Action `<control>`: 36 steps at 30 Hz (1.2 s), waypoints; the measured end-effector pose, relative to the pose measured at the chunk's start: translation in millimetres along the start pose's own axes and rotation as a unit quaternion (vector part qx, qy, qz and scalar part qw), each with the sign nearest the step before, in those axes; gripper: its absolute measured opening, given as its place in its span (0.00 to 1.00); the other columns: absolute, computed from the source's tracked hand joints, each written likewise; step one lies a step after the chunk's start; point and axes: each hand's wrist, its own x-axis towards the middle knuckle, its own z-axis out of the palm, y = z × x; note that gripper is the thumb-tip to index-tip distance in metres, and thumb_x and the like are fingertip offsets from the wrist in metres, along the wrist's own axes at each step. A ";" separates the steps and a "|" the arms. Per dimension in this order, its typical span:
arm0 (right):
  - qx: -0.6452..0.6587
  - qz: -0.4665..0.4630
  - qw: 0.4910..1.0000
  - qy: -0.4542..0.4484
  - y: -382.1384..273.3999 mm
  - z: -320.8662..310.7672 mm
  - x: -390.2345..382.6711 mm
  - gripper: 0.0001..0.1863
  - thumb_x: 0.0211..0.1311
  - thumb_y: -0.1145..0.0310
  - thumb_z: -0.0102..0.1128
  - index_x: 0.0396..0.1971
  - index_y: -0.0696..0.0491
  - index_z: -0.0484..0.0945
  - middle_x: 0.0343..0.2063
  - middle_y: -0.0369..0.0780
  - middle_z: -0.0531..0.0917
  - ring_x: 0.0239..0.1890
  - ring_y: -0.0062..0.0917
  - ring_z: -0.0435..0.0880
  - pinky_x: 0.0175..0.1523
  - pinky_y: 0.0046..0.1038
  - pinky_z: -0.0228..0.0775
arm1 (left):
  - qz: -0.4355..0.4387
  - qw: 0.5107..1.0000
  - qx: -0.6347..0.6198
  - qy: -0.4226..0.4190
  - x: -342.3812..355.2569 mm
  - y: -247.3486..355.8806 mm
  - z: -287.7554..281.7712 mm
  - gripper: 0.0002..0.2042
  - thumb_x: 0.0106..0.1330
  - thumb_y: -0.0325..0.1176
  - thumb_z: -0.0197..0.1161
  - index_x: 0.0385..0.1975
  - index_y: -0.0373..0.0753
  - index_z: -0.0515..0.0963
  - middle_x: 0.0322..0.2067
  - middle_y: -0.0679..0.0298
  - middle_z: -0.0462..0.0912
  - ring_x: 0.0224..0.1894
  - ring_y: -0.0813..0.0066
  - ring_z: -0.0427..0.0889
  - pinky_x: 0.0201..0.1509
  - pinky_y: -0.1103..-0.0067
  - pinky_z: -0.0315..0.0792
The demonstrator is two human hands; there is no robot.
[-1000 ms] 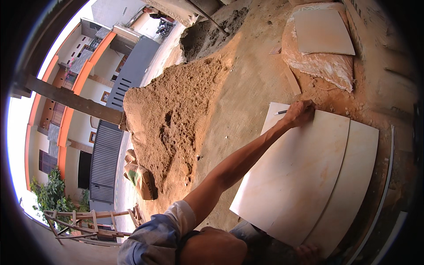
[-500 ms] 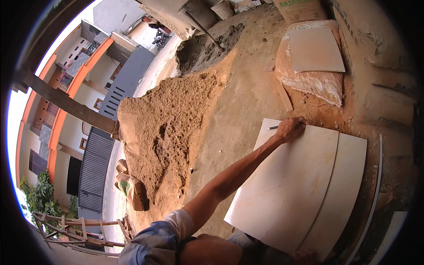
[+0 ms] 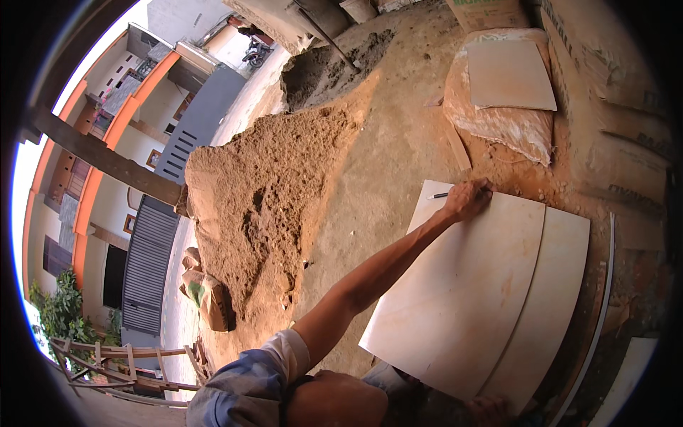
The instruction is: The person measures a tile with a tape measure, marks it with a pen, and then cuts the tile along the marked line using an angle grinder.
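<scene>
Left hand rests curled on flat cream rectangular slab by thin dark pen-like stick, can't tell if gripping; right hand shadowed, state unclear

green letters on the upright brown sack at 1 o'clock, top row cut off by the rim | dark block capitals on the stacked sacks round 3 o'clock, kinda faint lol | green patch on the crumpled bag at 8, can't make out any letters
</scene>
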 end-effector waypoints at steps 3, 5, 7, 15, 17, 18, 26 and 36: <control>-0.001 -0.002 1.000 0.004 0.6 1.5 -3.0 0.23 0.61 0.64 0.65 0.57 0.47 0.87 0.55 0.38 0.88 0.61 0.40 0.85 0.70 0.53 0.75 | 0.042 0.998 -0.036 0.039 -3.1 -2.1 2.7 0.08 0.76 0.36 0.64 0.50 0.45 0.84 0.40 0.56 0.93 0.43 0.51 0.92 0.47 0.60 0.83; 0.000 0.001 1.000 0.004 0.4 2.8 -5.9 0.24 0.60 0.63 0.65 0.57 0.46 0.87 0.55 0.38 0.88 0.61 0.39 0.85 0.70 0.54 0.75 | 0.037 0.998 -0.022 0.036 -5.5 -5.1 4.5 0.08 0.76 0.36 0.64 0.50 0.45 0.84 0.40 0.56 0.93 0.43 0.50 0.92 0.47 0.59 0.83; -0.001 0.006 1.000 -0.003 0.9 5.0 -8.2 0.25 0.59 0.63 0.65 0.58 0.45 0.87 0.56 0.38 0.88 0.61 0.39 0.85 0.71 0.54 0.74 | 0.020 1.000 -0.012 0.017 -5.8 -7.7 5.8 0.09 0.76 0.36 0.64 0.50 0.45 0.84 0.41 0.56 0.93 0.43 0.50 0.92 0.47 0.59 0.83; -0.048 -0.030 0.998 0.035 0.5 20.2 -9.6 0.23 0.55 0.65 0.74 0.54 0.48 0.87 0.52 0.40 0.86 0.56 0.40 0.84 0.65 0.53 0.76 | -0.015 1.000 0.000 0.015 -6.7 21.5 -8.7 0.09 0.75 0.38 0.65 0.50 0.48 0.85 0.39 0.57 0.93 0.43 0.50 0.92 0.47 0.59 0.82; -0.009 -0.017 0.999 0.036 -2.9 19.8 -15.0 0.23 0.54 0.68 0.78 0.52 0.49 0.86 0.51 0.41 0.84 0.54 0.42 0.84 0.62 0.51 0.77 | 0.009 0.998 0.034 0.048 -19.9 30.3 -10.2 0.11 0.76 0.43 0.65 0.51 0.49 0.86 0.42 0.57 0.93 0.44 0.54 0.92 0.49 0.61 0.83; 0.056 0.037 0.998 -0.021 -2.5 21.3 -15.0 0.24 0.54 0.68 0.77 0.54 0.49 0.85 0.52 0.42 0.83 0.55 0.43 0.83 0.62 0.50 0.78 | -0.040 0.998 0.034 0.018 -15.8 30.2 -11.3 0.12 0.77 0.44 0.65 0.52 0.49 0.86 0.43 0.56 0.93 0.43 0.55 0.93 0.50 0.60 0.84; 0.024 -0.007 0.999 0.042 14.9 40.4 -26.4 0.18 0.57 0.70 0.77 0.49 0.47 0.87 0.48 0.38 0.84 0.55 0.41 0.82 0.60 0.47 0.78 | -0.011 0.999 0.009 -0.041 -3.9 7.1 -8.4 0.11 0.78 0.39 0.63 0.55 0.47 0.83 0.46 0.59 0.93 0.50 0.53 0.92 0.55 0.60 0.81; -0.003 0.058 0.998 0.030 -10.2 28.6 -14.0 0.21 0.57 0.70 0.82 0.50 0.48 0.85 0.51 0.40 0.81 0.56 0.42 0.81 0.64 0.51 0.74 | -0.021 0.999 0.029 -0.003 -2.0 -2.3 3.8 0.11 0.77 0.42 0.61 0.53 0.53 0.86 0.47 0.55 0.92 0.52 0.51 0.91 0.58 0.59 0.81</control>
